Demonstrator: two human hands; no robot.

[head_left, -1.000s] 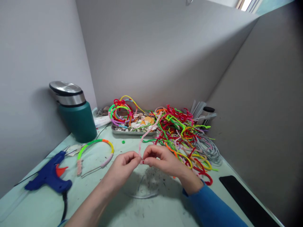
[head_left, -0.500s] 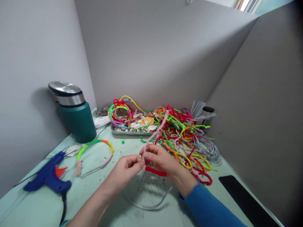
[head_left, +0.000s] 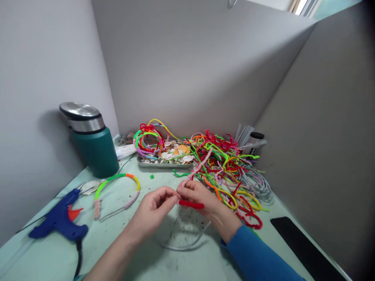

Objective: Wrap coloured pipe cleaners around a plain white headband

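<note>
Just in front of me, my left hand (head_left: 158,206) pinches a thin grey wire hoop (head_left: 185,248) beside its red fuzzy wrapped section (head_left: 191,204). The hoop's lower curve hangs close over the table. My right hand (head_left: 201,197) is closed on a pale pink pipe cleaner (head_left: 202,166), whose free length slants up and away to the right. Both sets of fingertips nearly meet at the left end of the red section. Fingers hide where the pink strand meets the wire.
A teal bottle (head_left: 95,152) and blue glue gun (head_left: 60,220) stand left, near a partly wrapped colourful hoop (head_left: 117,177). Behind are a metal tray (head_left: 164,165) of buttons and a tangled pipe-cleaner heap (head_left: 219,156). A black strip (head_left: 304,248) lies right; partition walls enclose the table.
The pink pipe cleaner's free end has tipped lower and to the right. The red section and hoop have risen slightly, and the left hand's fingers have shifted a little.
</note>
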